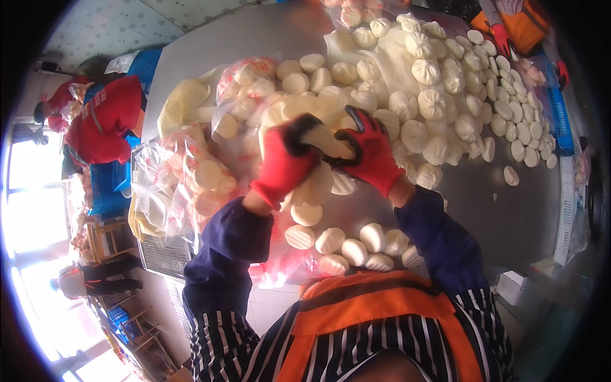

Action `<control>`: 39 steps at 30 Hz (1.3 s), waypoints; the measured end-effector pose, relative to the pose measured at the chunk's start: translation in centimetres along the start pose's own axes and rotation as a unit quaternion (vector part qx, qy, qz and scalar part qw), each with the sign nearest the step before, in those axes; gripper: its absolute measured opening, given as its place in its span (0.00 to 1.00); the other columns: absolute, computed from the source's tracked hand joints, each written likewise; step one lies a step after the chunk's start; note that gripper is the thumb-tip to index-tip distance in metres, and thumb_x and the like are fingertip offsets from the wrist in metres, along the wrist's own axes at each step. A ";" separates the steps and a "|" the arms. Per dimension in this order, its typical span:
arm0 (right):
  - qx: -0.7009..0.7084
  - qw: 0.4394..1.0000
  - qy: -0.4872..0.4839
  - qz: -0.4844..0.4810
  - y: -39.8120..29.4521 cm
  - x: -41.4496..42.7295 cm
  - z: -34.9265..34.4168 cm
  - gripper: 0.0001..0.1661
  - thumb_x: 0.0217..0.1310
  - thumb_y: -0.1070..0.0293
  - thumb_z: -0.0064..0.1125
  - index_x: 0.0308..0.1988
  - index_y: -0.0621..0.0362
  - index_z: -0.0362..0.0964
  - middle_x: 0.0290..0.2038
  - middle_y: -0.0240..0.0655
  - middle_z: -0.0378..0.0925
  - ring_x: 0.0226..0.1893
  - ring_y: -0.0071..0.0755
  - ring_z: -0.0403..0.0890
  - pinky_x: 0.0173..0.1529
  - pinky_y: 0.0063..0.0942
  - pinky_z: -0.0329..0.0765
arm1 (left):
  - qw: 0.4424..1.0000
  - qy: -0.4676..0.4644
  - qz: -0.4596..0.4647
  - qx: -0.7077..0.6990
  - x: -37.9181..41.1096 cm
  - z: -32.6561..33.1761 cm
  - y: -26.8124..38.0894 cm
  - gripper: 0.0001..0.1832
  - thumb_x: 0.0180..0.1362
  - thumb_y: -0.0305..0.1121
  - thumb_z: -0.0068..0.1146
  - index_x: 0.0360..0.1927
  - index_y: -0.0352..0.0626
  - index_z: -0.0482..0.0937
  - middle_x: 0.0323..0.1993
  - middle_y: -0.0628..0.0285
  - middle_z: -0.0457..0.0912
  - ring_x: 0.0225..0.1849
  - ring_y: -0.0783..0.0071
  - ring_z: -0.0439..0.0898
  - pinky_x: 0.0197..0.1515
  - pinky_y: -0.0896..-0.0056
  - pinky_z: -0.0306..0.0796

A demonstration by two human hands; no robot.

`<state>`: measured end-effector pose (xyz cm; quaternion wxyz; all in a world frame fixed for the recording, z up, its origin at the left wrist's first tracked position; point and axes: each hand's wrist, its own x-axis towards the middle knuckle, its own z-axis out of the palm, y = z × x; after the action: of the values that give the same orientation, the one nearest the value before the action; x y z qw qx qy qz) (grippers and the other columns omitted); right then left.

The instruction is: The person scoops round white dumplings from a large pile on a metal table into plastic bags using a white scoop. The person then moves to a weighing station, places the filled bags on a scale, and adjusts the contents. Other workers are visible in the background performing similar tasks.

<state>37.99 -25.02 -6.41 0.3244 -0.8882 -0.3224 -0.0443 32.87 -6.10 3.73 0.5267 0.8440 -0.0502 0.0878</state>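
Note:
Both my hands wear red gloves with black fingers. Between them is a pale piece of dough, probably a bun (327, 142), somewhat blurred. My left hand (291, 155) has its fingers around the left end of this piece. The fingers of my right hand (370, 150) touch its right end, index finger raised. Many pleated white buns (426, 71) and smooth flat-sided ones (296, 83) lie around and beyond my hands on the metal table (477, 205). Several more buns (354, 251) lie near the table's front edge. What lies directly under my hands is partly hidden.
Printed clear plastic bags with buns (205, 174) lie at the left, by a yellowish bag (184, 106). Another person's red-gloved hand (501, 39) reaches in at the upper right, beside a blue crate (558, 117). A white crate (565, 210) stands along the right. People in red (102, 119) are at the left.

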 end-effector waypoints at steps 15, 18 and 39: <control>0.248 0.950 0.138 -0.132 -6.9 2.4 -6.7 0.32 0.46 0.63 0.73 0.54 0.52 0.73 0.60 0.44 0.69 0.62 0.52 0.67 0.64 0.43 0.67 | 0.984 0.074 0.103 0.129 1.2 -2.3 -2.8 0.07 0.53 0.27 0.53 0.33 0.36 0.80 0.32 0.50 0.82 0.36 0.56 0.81 0.40 0.64 0.73; 0.202 0.968 0.118 -0.093 -6.4 2.5 -4.9 0.29 0.45 0.59 0.74 0.50 0.48 0.75 0.59 0.41 0.70 0.61 0.51 0.68 0.63 0.44 0.67 | 0.979 0.077 0.112 0.153 1.1 -1.0 -1.3 0.07 0.43 0.26 0.57 0.27 0.35 0.80 0.32 0.49 0.79 0.37 0.51 0.78 0.42 0.60 0.72; 0.060 0.993 0.073 -0.076 -3.7 3.4 -4.0 0.52 0.33 0.58 0.69 0.64 0.42 0.63 0.67 0.43 0.58 0.68 0.55 0.55 0.69 0.56 0.51 | 0.819 -0.023 -0.125 -0.559 -0.1 0.7 0.4 0.19 0.60 0.33 0.45 0.49 0.32 0.75 0.45 0.53 0.80 0.47 0.61 0.81 0.52 0.62 0.75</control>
<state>38.92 -23.47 -0.22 0.3954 -0.8343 -0.3669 -0.1140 32.76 -6.88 3.76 0.9132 0.4055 0.0031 -0.0409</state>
